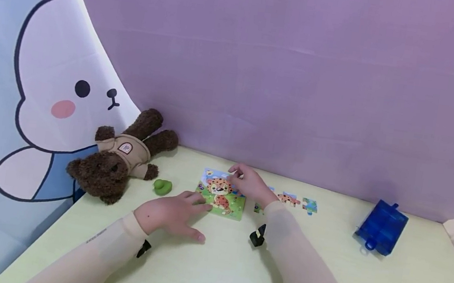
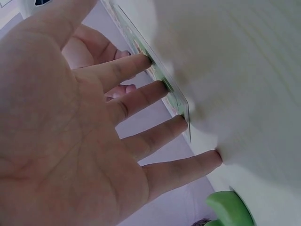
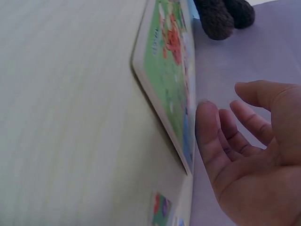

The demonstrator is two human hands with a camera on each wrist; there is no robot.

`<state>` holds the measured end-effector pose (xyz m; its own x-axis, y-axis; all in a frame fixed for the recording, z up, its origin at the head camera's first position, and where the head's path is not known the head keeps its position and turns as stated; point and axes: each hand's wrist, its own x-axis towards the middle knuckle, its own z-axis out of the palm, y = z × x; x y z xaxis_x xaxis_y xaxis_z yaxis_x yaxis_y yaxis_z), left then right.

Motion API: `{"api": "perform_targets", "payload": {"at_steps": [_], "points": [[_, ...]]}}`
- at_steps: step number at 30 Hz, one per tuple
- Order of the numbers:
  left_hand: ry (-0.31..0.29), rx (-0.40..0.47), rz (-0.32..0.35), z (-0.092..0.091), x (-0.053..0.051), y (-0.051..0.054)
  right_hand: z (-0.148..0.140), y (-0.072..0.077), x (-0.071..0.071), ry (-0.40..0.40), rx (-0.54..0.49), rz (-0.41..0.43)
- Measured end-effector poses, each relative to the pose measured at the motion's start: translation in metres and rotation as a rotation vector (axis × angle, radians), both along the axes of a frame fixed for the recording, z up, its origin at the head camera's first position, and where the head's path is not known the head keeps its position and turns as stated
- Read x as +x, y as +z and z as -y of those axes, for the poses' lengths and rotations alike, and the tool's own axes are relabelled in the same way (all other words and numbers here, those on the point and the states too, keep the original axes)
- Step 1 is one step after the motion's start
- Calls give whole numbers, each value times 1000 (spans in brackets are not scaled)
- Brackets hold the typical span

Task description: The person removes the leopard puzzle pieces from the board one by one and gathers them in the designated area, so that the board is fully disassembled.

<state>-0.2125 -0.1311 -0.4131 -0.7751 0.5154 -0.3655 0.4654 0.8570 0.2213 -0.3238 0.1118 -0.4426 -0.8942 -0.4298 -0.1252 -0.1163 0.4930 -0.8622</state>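
A leopard picture puzzle board (image 1: 224, 204) lies flat on the table between the two hands. My left hand (image 1: 176, 213) spreads its fingers at the board's left edge. In the left wrist view, some straight fingertips (image 2: 146, 61) rest on the board's green border, and the little finger touches the tabletop. My right hand (image 1: 249, 182) hovers at the board's upper right. Its fingers are loosely bent, and in the right wrist view a gap shows between thumb (image 3: 256, 94) and index finger, with nothing seen in it. Loose puzzle pieces (image 1: 288, 199) lie right of the board, partly hidden by the right wrist.
A brown teddy bear (image 1: 121, 158) lies at the back left, with a green lump (image 1: 162, 187) beside it. On the right sits a translucent blue box (image 1: 382, 227). A purple cloth (image 1: 287, 73) hangs behind the table (image 1: 209, 278).
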Motion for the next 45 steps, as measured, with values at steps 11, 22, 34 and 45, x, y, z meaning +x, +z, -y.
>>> {"api": "perform_targets", "payload": {"at_steps": [11,22,34,45], "points": [[-14,-8,-12,0,4,1,10,-10,-2,51,34,-13],[-24,-24,-47,-3,7,-1,13,-14,-1,100,118,-40],[-19,-72,-85,-12,10,-3,15,-13,-2,109,204,-55],[-15,-77,-89,-14,10,-1,14,-4,1,119,248,12]]}}
